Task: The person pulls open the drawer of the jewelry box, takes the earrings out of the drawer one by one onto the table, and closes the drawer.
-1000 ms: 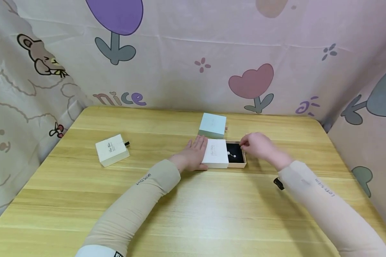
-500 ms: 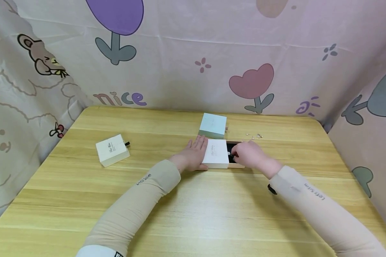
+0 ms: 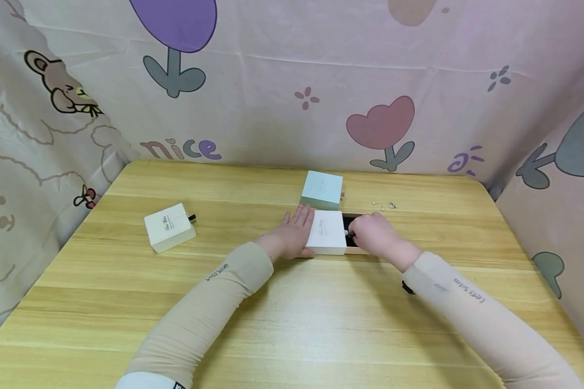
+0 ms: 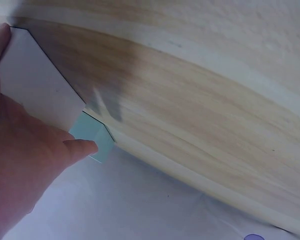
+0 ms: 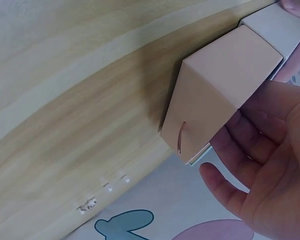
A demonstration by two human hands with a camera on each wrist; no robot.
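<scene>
In the head view my left hand [image 3: 292,235] lies against the left side of a white jewelry box [image 3: 325,232], its fingers straight along the edge. The left wrist view shows that hand over the white box [image 4: 40,75]. From the box's right side a pinkish drawer [image 3: 356,250] with a black lining is pulled out. My right hand [image 3: 376,233] reaches into it with curled fingers, pinching at a small pearl earring [image 3: 346,233]; the fingertips are mostly hidden. In the right wrist view my right hand [image 5: 262,150] curls over the wall of the drawer [image 5: 235,65].
A pale blue box [image 3: 322,186] stands just behind the white one. Several small earrings [image 3: 391,206] lie on the table to its right. Farther left sits a cream box [image 3: 169,227] with a black pull tab. A patterned cloth [image 3: 272,108] hangs behind the table.
My right hand has moved left and down from the drawer's far right edge into the drawer. The small earrings on the table, covered by it before, now show. My left hand stays put.
</scene>
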